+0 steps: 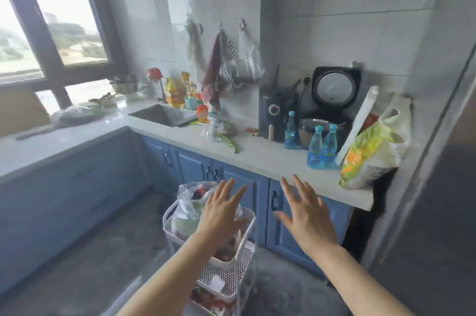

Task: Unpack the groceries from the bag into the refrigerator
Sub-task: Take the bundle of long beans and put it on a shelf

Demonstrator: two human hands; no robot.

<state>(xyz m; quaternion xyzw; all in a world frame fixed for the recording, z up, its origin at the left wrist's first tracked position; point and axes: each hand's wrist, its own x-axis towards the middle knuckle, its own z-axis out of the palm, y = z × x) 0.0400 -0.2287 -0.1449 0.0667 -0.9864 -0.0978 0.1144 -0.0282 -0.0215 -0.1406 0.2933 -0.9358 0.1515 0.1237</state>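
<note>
Currently, both hands are reaching forward with fingers spread, grasping nothing. The left hand (222, 215) is hovering over the clear plastic bag (189, 208) sitting in the top tier of the white cart (226, 259). The right hand (307, 215) is hovering beside it, before the blue cabinets (195, 169).

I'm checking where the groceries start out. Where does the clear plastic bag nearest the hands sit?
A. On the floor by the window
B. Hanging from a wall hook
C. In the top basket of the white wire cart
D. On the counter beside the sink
C: the clear plastic bag rests in the top tier of the white wire cart, below the open left hand.
</note>
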